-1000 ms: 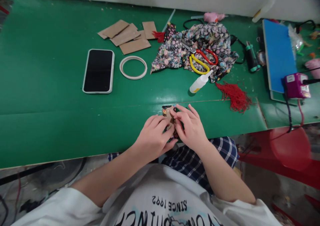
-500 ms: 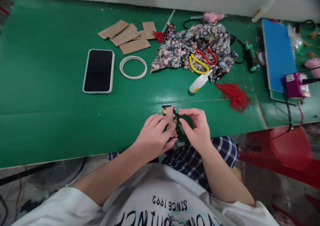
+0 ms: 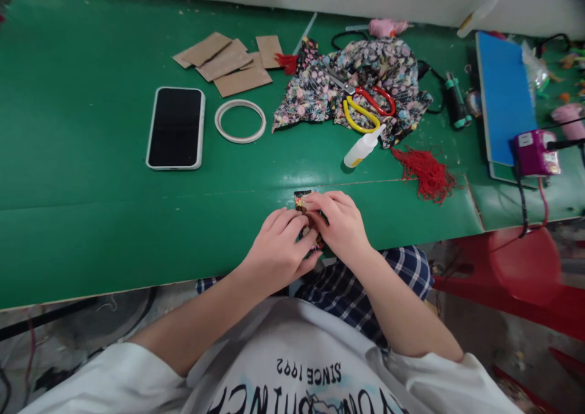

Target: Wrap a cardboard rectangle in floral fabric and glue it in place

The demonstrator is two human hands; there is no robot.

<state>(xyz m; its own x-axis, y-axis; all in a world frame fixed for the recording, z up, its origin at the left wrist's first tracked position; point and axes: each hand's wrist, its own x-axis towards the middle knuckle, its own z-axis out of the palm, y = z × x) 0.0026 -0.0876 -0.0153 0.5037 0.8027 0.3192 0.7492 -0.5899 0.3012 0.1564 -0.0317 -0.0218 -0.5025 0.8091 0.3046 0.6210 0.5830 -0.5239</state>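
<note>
Near the front edge of the green table lies a small cardboard piece edged with floral fabric (image 3: 301,196), mostly covered by my hands. My left hand (image 3: 280,243) grips its left side and near end with bent fingers. From the right, my right hand (image 3: 340,225) presses its fingertips on the top and right edge of the piece. Beyond them a white glue bottle (image 3: 359,152) leans with its nozzle on a crumpled floral cloth (image 3: 311,100). Scissors (image 3: 363,106) with one red and one yellow handle rest on that cloth.
At left lie a phone (image 3: 177,128), a roll of tape (image 3: 218,127) and several cardboard pieces (image 3: 242,82). Red tassel threads (image 3: 427,173) are at right, with a green-black cutter (image 3: 456,102), a blue board (image 3: 507,97) and a purple box with cables (image 3: 537,152). A red stool (image 3: 525,264) stands below.
My right hand has moved left, from beside the fabric-edged cardboard onto it. My left hand stays on the piece. The whole view has shifted slightly.
</note>
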